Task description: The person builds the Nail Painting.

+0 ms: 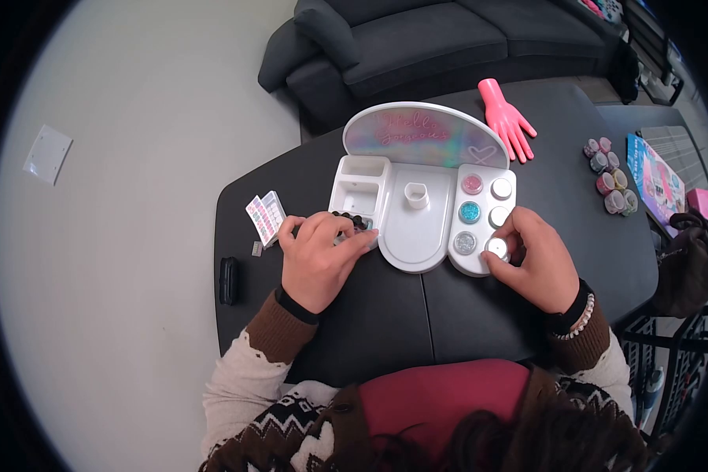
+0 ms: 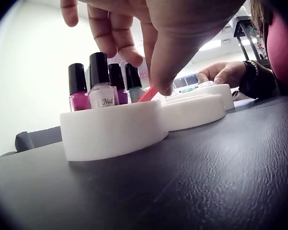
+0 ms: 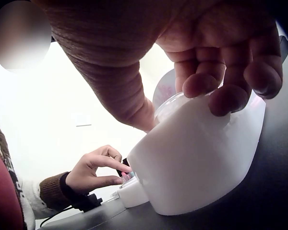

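Observation:
My left hand (image 1: 318,256) is over the front left compartment of a white organizer (image 1: 417,252). In the left wrist view its thumb and a finger pinch a thin red strip (image 2: 148,94), beside several black-capped nail polish bottles (image 2: 101,88) standing upright. My right hand (image 1: 539,259) is at the organizer's front right corner, its thumb and fingers round the sides of a white-topped jar (image 1: 496,248) in its slot. Pink (image 1: 472,184), teal (image 1: 470,212) and silver (image 1: 465,242) glitter jars sit to its left.
A pink hand model (image 1: 507,118) lies behind the organizer. Several small jars (image 1: 612,182) and a colourful box (image 1: 651,177) are at the right. Nail sheets (image 1: 266,218) and a black case (image 1: 228,280) lie at the left of the black table (image 1: 354,322). A grey sofa (image 1: 425,47) stands beyond.

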A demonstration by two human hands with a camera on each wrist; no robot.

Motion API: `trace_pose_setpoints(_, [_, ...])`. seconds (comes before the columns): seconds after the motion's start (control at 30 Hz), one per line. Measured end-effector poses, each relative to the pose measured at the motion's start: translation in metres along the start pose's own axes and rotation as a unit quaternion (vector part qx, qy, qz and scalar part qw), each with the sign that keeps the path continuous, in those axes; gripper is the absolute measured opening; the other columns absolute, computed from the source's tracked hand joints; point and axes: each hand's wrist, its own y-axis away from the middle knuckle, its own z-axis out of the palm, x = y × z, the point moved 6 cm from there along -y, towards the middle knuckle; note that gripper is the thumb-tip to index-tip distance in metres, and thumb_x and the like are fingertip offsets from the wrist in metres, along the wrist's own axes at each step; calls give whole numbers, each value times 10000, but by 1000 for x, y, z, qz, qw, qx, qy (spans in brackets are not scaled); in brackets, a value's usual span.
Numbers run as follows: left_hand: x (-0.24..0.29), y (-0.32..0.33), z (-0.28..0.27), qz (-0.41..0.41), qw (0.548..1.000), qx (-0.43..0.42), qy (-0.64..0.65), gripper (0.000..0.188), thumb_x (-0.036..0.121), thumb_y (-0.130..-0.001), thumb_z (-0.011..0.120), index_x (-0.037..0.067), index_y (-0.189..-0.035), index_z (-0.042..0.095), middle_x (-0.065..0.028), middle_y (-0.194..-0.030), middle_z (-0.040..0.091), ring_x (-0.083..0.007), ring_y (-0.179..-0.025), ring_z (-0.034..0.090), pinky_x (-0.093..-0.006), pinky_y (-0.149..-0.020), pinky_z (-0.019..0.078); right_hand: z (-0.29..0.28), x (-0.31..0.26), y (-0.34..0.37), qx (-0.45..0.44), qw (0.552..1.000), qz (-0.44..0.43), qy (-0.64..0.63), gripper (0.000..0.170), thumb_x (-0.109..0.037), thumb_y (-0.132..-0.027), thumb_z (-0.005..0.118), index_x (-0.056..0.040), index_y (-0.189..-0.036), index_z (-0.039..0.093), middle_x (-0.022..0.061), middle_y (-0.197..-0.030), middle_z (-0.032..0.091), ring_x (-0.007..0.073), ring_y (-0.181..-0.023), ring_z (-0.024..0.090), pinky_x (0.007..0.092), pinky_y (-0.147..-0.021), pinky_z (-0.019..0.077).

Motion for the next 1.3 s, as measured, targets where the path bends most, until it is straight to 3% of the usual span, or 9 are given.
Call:
trace_pose_setpoints(0.2, [2, -1, -5, 0, 1000, 2, 4, 333, 219, -840, 930, 276, -1162, 865, 67, -1030, 694, -172, -1051, 684, -450, -1003, 347, 1, 0, 0, 1, 1000, -6, -5, 336, -184, -880, 874, -40, -1044, 619, 113, -910, 606, 254, -739, 636, 400, -691, 533])
trace_pose_setpoints(0.43, [-31, -4, -29, -135, 982, 59, 116, 296, 167, -931, 856, 161, -1227, 842, -54, -1167, 734, -265, -1133, 675, -451, -1095, 392, -10, 2, -2, 25, 999, -32, 10, 304, -174, -884, 849, -39, -1053, 635, 122, -952, 613, 284, -805, 652, 413, -737, 550])
trace_pose_setpoints(0.57, [-71, 9, -5, -249, 919, 130, 279, 235, 144, -1074, 697, 52, -1265, 800, -128, -1316, 727, -291, -1275, 650, -439, -1160, 448, -19, 1, -5, 45, 997, -65, 19, 269, -194, -917, 828, -31, -1081, 691, 166, -1094, 661, 371, -1001, 689, 449, -883, 571])
trace_pose_setpoints(0.6, [-81, 13, 3, -233, 930, 111, 263, 294, 209, -1155, 608, 53, -1349, 763, -93, -1393, 686, -208, -1238, 639, -368, -1066, 486, -22, -1, -5, 37, 998, -49, 32, 268, -189, -938, 816, -22, -1124, 720, 168, -1174, 675, 371, -1050, 702, 436, -929, 589])
trace_pose_setpoints(0.77, [-90, 23, 34, -297, 883, 80, 355, 415, 170, -1133, 614, 66, -1534, 639, -111, -1573, 640, -250, -1427, 584, -409, -1194, 418, -25, 0, -9, 51, 993, -71, 80, 283, -160, -978, 776, -13, -1219, 759, 161, -1250, 681, 353, -1079, 717, 429, -971, 600])
trace_pose_setpoints(0.97, [-97, 27, 67, -307, 803, 63, 507, 608, 132, -1137, 608, 45, -1711, 426, -178, -1656, 558, -277, -1517, 533, -430, -1270, 377, -49, 2, -22, 23, 984, -148, 96, 457, -141, -1006, 764, -18, -1440, 695, 205, -1475, 686, 394, -1339, 678, 454, -1159, 541])
trace_pose_setpoints(1.03, [-90, 23, 73, -279, 736, 31, 616, 578, 114, -1143, 600, 4, -1687, 440, -189, -1642, 564, -263, -1495, 552, -401, -1248, 411, -68, 4, -24, 24, 980, -126, 155, 523, -152, -1007, 776, -11, -1494, 649, 217, -1533, 668, 395, -1436, 625, 462, -1231, 488])
trace_pose_setpoints(1.23, [-105, 38, 77, -299, 752, 2, 587, 500, 164, -1168, 582, -36, -1618, 491, -157, -1551, 618, -249, -1459, 574, -395, -1260, 405, -147, 51, -14, 100, 974, 53, 196, 489, -153, -1003, 784, -99, -1479, 686, 204, -1415, 728, 389, -1362, 667, 466, -1154, 530])
trace_pose_setpoints(1.3, [-113, 42, 81, -306, 749, 18, 587, 456, 219, -1188, 566, -23, -1574, 548, -131, -1511, 648, -221, -1416, 603, -383, -1216, 439, -169, 72, 1, 152, 961, 9, 232, 453, -124, -980, 783, -79, -1424, 704, 208, -1342, 748, 400, -1296, 692, 473, -1099, 552])
